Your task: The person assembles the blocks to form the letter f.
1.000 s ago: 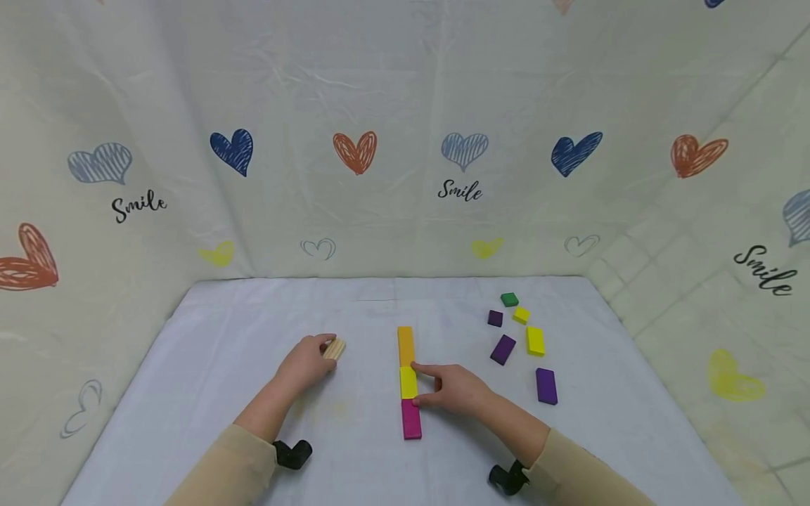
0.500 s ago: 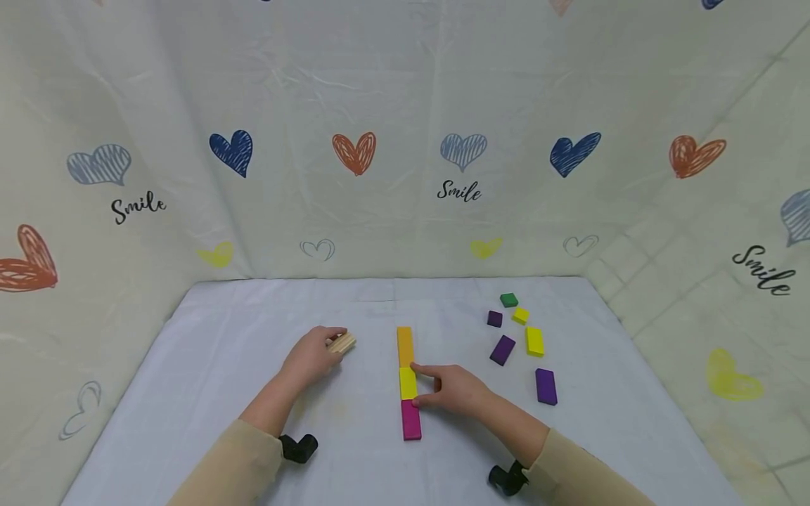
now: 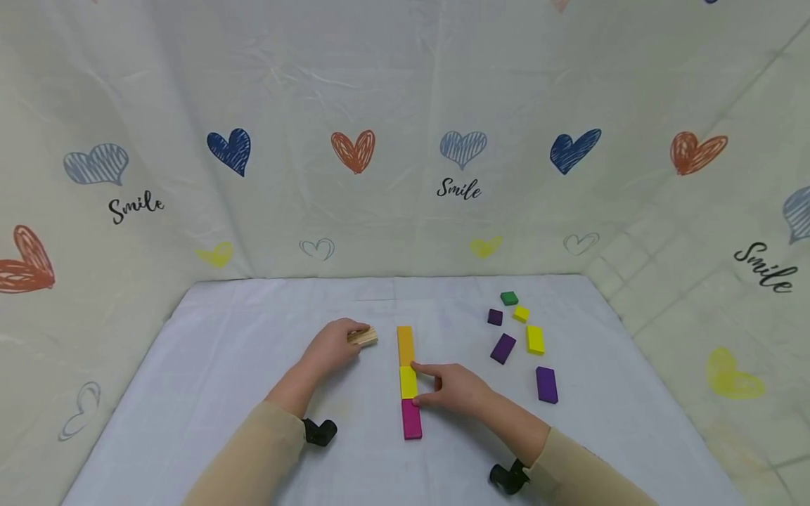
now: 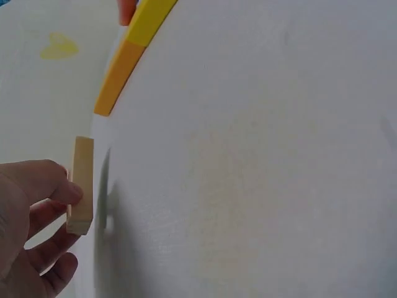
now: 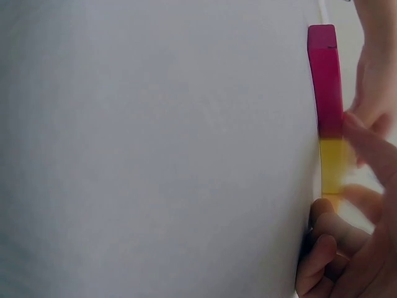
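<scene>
My left hand (image 3: 333, 346) grips a plain pale wooden block (image 3: 363, 337) between thumb and fingers. In the left wrist view, the wooden block (image 4: 81, 183) casts a shadow on the cloth beside it. To its right, a straight row lies end to end: an orange block (image 3: 406, 346) farthest, a yellow block (image 3: 408, 383) in the middle, a magenta block (image 3: 411, 419) nearest. My right hand (image 3: 458, 388) holds the yellow block, index fingertip at its far end and thumb at its near end. Its other fingers are curled in the right wrist view.
Loose blocks lie on the right of the white cloth (image 3: 468, 450): a green block (image 3: 509, 299), several purple ones, including a large purple block (image 3: 547, 385), and two yellow ones, including a longer yellow block (image 3: 535, 340). A heart-printed curtain (image 3: 405, 91) hangs behind.
My left hand has moved to the right with the wooden block, closer to the row, and the block has turned more sideways. My right hand stays at the yellow block.
</scene>
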